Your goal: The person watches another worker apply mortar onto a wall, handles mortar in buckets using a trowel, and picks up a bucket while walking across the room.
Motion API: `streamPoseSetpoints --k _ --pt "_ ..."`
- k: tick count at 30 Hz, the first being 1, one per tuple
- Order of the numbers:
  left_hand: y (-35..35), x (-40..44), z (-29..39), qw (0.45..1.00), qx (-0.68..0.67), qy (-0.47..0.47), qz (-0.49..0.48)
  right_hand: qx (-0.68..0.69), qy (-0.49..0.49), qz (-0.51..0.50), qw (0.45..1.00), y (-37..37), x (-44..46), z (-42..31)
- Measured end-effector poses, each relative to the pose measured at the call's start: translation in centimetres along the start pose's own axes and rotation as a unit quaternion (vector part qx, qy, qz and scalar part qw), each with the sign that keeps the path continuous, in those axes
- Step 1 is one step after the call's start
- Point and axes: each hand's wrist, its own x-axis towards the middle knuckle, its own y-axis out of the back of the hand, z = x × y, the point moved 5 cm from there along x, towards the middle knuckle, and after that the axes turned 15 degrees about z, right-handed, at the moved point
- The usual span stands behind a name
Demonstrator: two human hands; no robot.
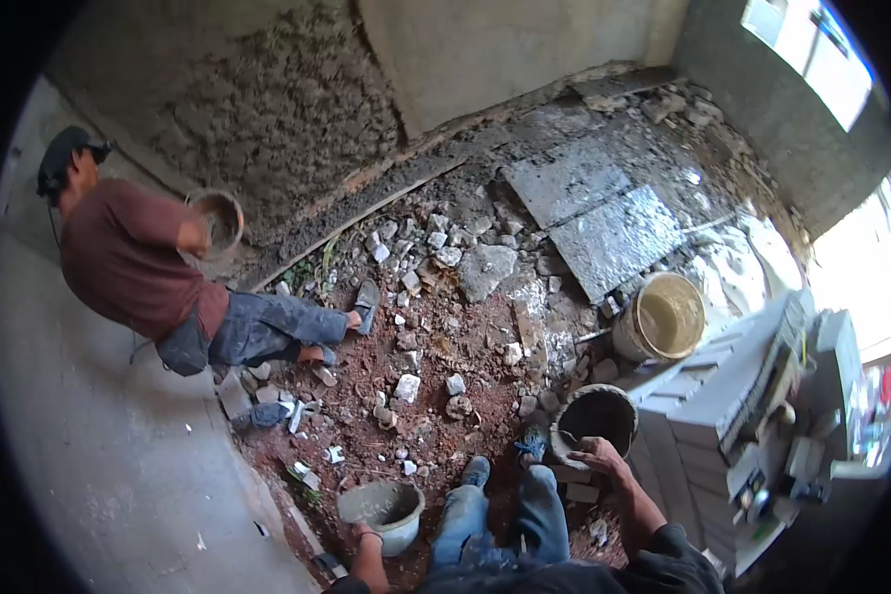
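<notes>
My left hand (pixel 366 533) is closed on the near rim of a pale, cement-stained bucket (pixel 401 537), held low beside my left leg. Wet-looking grey material coats its inside. On the other side, my right hand (pixel 602 457) grips the near rim of a dark bucket (pixel 596 414), which tilts with its mouth facing up and toward me. Some of the fingers are hidden behind that rim. Both of my feet stand on reddish soil between the two buckets.
A co-worker (pixel 148 247) at the left holds another bucket (pixel 218 223) near a half-plastered wall (pixel 277 99). Rubble (pixel 406 386) covers the ground ahead. A large mortar-stained bucket (pixel 663 317) stands by stacked pale blocks (pixel 693 396) at right. Wet grey boards (pixel 614 238) lie beyond.
</notes>
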Motion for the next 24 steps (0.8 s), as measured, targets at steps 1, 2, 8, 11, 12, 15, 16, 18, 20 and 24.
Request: streamPoseSetpoints --k 1,2,8,11,12,15,16,18,20,24 --pt "-2.1 0.9 -1.5 0.999 0.042 0.008 -0.017 0.060 -0.055 0.044 0.996 -0.5 -2.9 1.8" --pt "-3.8 2.5 -2.4 0.995 0.088 0.015 -0.035 0.121 -0.114 0.086 0.982 -1.3 -6.1 3.7" --pt "0.1 5.1 -2.1 0.988 -0.129 0.086 0.010 0.169 -0.222 0.188 0.942 -8.4 -26.1 7.9" --pt "7.0 1.7 0.1 0.916 -0.343 0.202 0.053 0.180 -0.322 0.194 0.909 -15.7 -35.0 10.1" --pt "10.2 -0.6 0.7 0.879 -0.405 0.232 0.096 0.177 -0.365 0.191 0.894 -17.9 -37.0 10.8" --pt "10.3 1.7 4.0 0.859 -0.482 0.132 0.110 0.147 -0.452 0.230 0.849 -24.6 -43.0 12.2" --pt "11.0 1.4 5.0 0.869 -0.470 0.106 0.113 0.143 -0.489 0.243 0.826 -26.0 -45.2 11.4" --pt "15.1 -1.3 7.5 0.855 -0.503 0.014 0.126 0.152 -0.579 0.266 0.755 -29.8 -49.4 11.0" --pt "15.2 -0.6 10.9 0.853 -0.490 -0.009 0.178 0.173 -0.649 0.313 0.671 -32.5 -54.0 9.7" --pt "16.6 -5.2 16.2 0.845 -0.505 -0.119 0.129 0.249 -0.742 0.290 0.550 -40.3 -61.4 9.9"
